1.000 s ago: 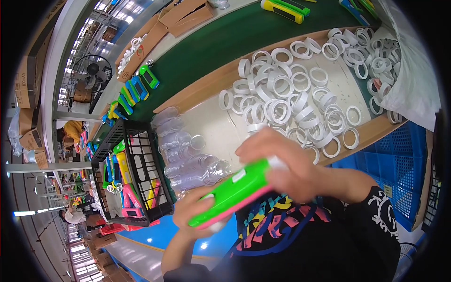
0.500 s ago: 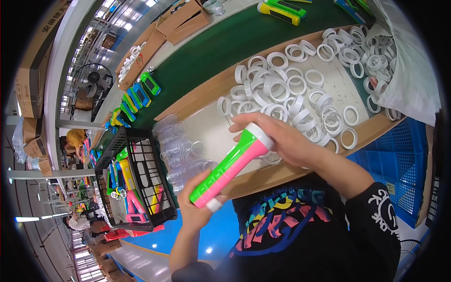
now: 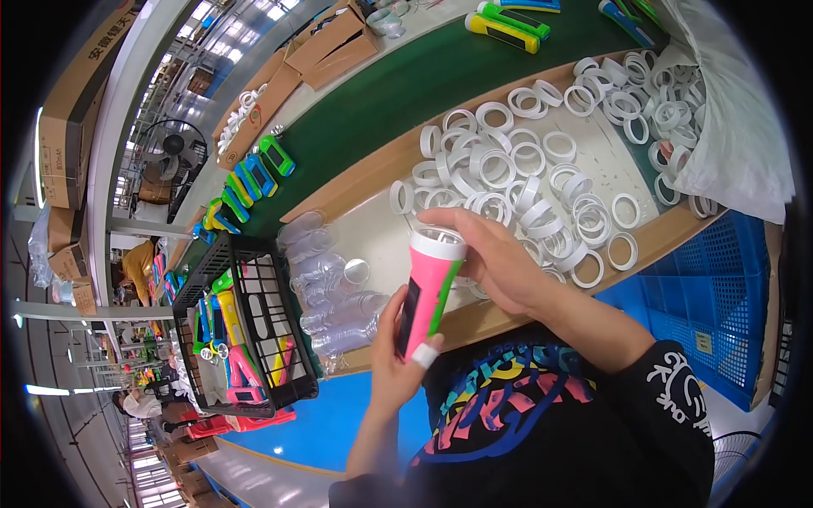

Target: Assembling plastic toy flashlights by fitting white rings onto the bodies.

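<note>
A pink and green flashlight (image 3: 428, 292) with a dark panel on its side tilts in front of me, its wide head up. Around that head sits a white ring (image 3: 439, 245), with a clear lens inside it. My left hand (image 3: 391, 368) grips the lower body; the thumb wears a white wrap. My right hand (image 3: 504, 262) curls its fingers around the white ring at the head. Beyond, a shallow cardboard tray (image 3: 377, 203) holds a heap of loose white rings (image 3: 500, 169). Stacks of clear round lenses (image 3: 318, 275) lie at its left end.
A black plastic crate (image 3: 308, 391) with several flashlights stands left of the tray. Behind the tray runs a green conveyor belt (image 3: 347, 127) with more flashlights (image 3: 258, 178) on it. Blue perforated crates (image 3: 707, 296) stand at the right, below a white plastic sack (image 3: 737, 127).
The flashlight has turned from a slant to more upright, now showing its pink side and the open face of its head. My left hand has moved right; my right hand stays at the ring.
</note>
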Action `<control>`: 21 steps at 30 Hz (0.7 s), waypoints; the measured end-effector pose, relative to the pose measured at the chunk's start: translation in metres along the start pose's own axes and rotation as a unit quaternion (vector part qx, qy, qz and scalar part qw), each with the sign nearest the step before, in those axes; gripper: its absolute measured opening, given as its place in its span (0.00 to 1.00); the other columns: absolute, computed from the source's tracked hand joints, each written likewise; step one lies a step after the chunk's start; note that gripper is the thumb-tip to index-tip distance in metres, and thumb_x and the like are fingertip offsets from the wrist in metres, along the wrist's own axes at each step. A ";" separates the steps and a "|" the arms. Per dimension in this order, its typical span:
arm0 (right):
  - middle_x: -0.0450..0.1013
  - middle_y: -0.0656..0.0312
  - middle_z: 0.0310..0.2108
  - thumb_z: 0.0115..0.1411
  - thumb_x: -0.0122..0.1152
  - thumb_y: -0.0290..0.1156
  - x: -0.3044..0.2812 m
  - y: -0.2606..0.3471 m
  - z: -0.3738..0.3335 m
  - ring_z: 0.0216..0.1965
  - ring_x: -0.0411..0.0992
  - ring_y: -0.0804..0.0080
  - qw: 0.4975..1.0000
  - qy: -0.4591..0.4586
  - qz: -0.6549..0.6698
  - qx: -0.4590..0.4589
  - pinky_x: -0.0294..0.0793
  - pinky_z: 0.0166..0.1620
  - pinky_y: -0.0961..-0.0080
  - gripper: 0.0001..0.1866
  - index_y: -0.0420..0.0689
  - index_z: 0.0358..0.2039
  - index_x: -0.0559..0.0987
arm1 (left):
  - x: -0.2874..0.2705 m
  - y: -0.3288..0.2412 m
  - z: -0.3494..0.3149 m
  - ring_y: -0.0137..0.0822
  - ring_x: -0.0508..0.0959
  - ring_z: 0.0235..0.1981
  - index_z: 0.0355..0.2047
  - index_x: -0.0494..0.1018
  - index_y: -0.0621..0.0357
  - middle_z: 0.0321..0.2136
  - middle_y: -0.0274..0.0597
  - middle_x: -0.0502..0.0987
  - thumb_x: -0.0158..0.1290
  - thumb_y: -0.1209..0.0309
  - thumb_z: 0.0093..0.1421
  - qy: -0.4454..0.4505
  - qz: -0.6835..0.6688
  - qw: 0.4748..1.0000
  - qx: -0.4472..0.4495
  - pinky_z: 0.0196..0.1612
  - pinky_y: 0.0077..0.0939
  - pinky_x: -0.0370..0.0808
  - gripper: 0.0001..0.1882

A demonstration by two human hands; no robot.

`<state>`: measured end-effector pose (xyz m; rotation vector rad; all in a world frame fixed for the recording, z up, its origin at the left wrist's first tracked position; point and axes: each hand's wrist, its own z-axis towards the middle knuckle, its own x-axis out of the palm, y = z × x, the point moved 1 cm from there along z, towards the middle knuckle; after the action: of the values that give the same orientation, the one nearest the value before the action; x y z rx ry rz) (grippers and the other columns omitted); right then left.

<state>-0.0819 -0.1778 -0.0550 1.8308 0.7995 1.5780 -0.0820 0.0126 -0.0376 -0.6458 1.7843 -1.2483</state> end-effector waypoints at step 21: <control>0.68 0.52 0.43 0.55 0.56 0.39 -0.016 0.003 0.017 0.46 0.70 0.59 0.983 0.040 0.148 -0.097 0.70 0.51 0.61 0.25 0.41 0.50 0.64 | 0.041 0.005 0.029 0.41 0.77 0.29 0.51 0.60 0.62 0.31 0.48 0.74 0.61 0.72 0.47 0.007 0.025 0.996 0.081 0.34 0.31 0.74 0.31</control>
<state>-0.0662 -0.1922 -0.0651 1.8143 0.4013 1.8526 -0.0780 -0.0316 -0.0606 -0.4997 1.6793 -1.3496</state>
